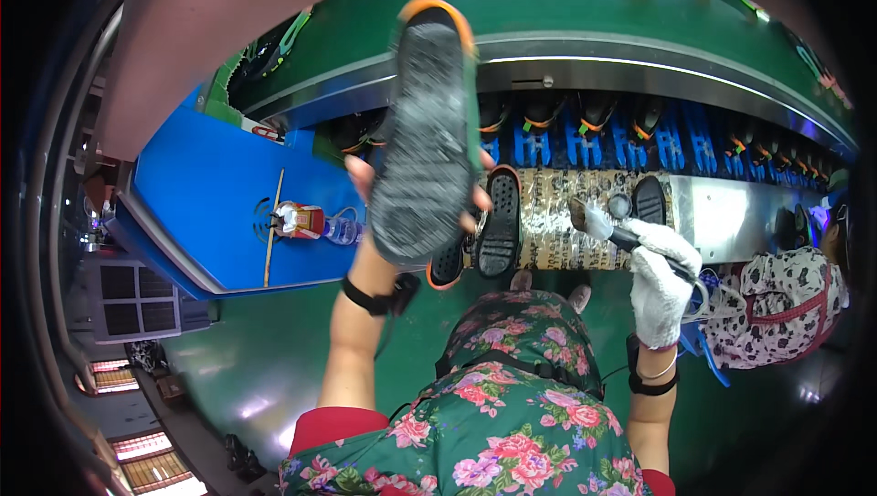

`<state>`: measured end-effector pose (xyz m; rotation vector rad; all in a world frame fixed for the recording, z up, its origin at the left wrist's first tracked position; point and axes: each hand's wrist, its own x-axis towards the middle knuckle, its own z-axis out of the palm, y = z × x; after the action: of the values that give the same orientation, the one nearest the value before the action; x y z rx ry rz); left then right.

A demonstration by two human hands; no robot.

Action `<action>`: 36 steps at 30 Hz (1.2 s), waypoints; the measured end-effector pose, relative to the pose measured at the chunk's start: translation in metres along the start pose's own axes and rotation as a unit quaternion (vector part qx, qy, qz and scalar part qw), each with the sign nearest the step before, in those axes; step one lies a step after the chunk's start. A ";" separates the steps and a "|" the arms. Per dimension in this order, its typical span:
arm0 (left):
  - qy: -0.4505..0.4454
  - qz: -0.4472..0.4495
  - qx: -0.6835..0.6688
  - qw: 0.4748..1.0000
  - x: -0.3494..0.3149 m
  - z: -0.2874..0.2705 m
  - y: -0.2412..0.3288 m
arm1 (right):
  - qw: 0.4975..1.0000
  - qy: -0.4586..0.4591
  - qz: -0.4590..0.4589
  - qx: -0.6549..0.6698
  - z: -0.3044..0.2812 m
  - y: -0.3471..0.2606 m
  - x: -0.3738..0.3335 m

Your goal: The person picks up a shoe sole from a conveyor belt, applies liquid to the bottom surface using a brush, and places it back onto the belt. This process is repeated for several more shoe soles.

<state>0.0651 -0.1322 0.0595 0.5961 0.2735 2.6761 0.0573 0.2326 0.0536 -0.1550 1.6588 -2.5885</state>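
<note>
Left fingers (481, 197), spread wide, gripped black sole (422, 140) by its edges | right gloved fingers (660, 254) curled tight round brush (624, 237), right of sole | judged: steady sole, light even strokes suited

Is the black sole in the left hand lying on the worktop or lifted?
Lifted: the left hand shows at both edges of the black sole, which partly hides the worktop and green belt.
</note>
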 end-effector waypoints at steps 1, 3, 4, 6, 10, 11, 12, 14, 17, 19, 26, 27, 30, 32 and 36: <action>-0.042 0.008 0.031 0.999 0.010 -0.001 0.037 | 0.999 0.026 0.027 -0.003 -0.003 0.004 -0.001; -0.017 0.045 0.002 0.999 0.029 -0.007 0.109 | 0.997 0.008 0.064 0.033 -0.005 0.022 -0.003; 0.059 0.089 -0.044 0.993 0.041 -0.012 0.145 | 0.997 0.016 0.071 -0.002 -0.004 0.034 -0.005; 0.190 0.236 -0.120 0.945 0.044 -0.029 0.182 | 0.997 -0.007 0.077 -0.012 -0.002 0.059 -0.011; 0.256 0.305 -0.021 0.917 0.005 -0.069 0.175 | 0.990 0.016 0.143 0.008 -0.010 0.088 -0.024; 0.211 0.260 0.030 0.942 -0.014 -0.080 0.159 | 0.990 0.027 0.137 -0.001 -0.014 0.091 -0.025; 0.273 0.242 0.089 0.927 -0.032 -0.097 0.135 | 0.990 0.029 0.138 0.005 -0.019 0.092 -0.026; 0.411 0.165 0.314 0.840 -0.071 -0.138 0.077 | 0.987 0.041 0.148 0.044 -0.026 0.092 -0.026; 0.523 -0.098 0.750 0.392 -0.133 -0.198 -0.012 | 0.985 0.064 0.154 0.052 -0.032 0.093 -0.025; 0.513 -0.294 0.768 0.245 -0.167 -0.226 -0.042 | 0.982 0.063 0.164 0.066 -0.030 0.095 -0.024; 0.595 -0.162 0.604 0.505 -0.220 -0.243 -0.053 | 0.971 0.059 0.194 0.123 -0.015 0.097 -0.020; 0.595 -0.158 0.544 0.570 -0.217 -0.235 -0.048 | 0.967 0.059 0.206 0.135 -0.013 0.097 -0.018; 0.628 -0.036 0.420 0.654 -0.200 -0.186 -0.039 | 0.957 0.073 0.229 0.164 -0.002 0.091 -0.014; 0.589 0.028 0.321 0.741 -0.178 -0.140 -0.036 | 0.949 0.025 0.241 0.201 0.007 0.080 -0.009; 0.435 -0.018 0.230 0.870 -0.104 -0.071 -0.066 | 0.949 -0.046 0.227 0.215 0.031 0.042 -0.002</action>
<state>0.1424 -0.1224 -0.0594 -0.5570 1.1631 2.6592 0.0627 0.1871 0.0284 0.1161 0.9245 -2.4530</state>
